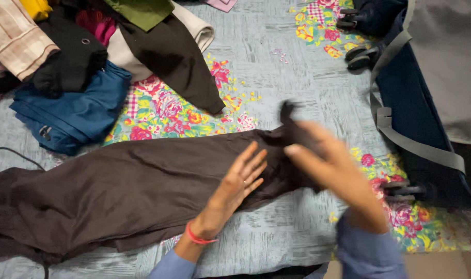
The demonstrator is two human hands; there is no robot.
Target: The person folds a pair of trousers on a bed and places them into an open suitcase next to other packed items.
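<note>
Lying stretched along the near edge of the bed (292,67): brown trousers (116,191). Pressing them flat with the open left hand (235,186). Pinching and lifting one end in the right hand (328,165). Best keeping the cloth smooth, folding slowly.

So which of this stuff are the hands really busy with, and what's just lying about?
In hand: dark brown garment, pressed flat by the left hand, its end gripped by the right hand.

Lying about: pile of clothes, blue folded garment, dark wheeled suitcase, floral bedsheet.
</note>
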